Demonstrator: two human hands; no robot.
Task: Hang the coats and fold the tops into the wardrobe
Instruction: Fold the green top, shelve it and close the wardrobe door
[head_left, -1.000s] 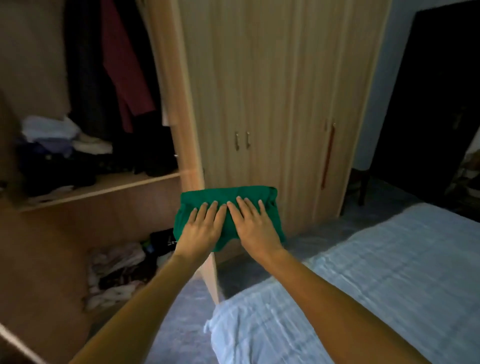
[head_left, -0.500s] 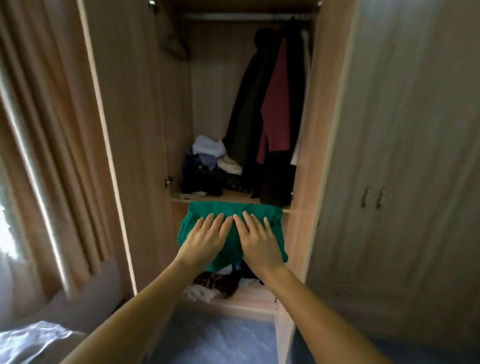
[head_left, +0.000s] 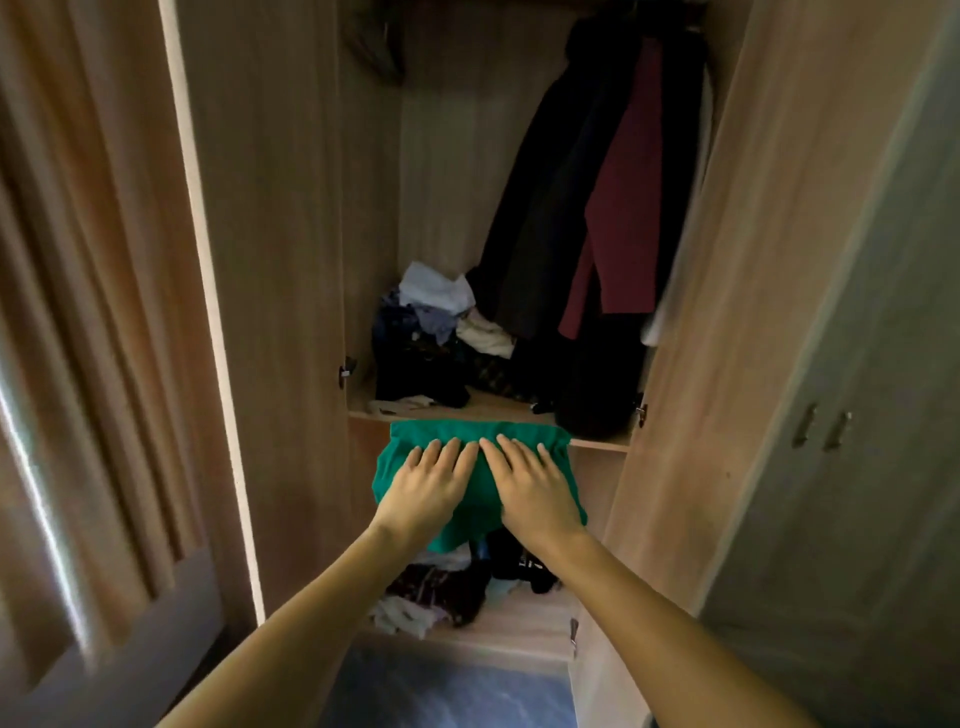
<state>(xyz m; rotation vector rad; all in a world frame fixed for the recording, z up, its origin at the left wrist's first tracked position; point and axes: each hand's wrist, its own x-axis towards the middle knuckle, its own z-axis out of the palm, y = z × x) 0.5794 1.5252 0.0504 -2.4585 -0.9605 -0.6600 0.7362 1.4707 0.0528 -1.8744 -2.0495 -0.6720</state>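
My left hand (head_left: 427, 491) and right hand (head_left: 531, 489) lay side by side with fingers flat and straight on top of the folded green top (head_left: 475, 506), which I carried level. Below my hands a heap of clothes (head_left: 431, 592) lay on the wardrobe's bottom board. Just beyond my fingertips was the shelf (head_left: 493, 408) with a pile of garments (head_left: 434, 338), and dark and maroon coats (head_left: 597, 208) hung beyond my right hand.

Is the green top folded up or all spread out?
Folded. The green top is a small, compact bundle carried by the left hand and right hand, in front of the wardrobe shelf, not yet on it.
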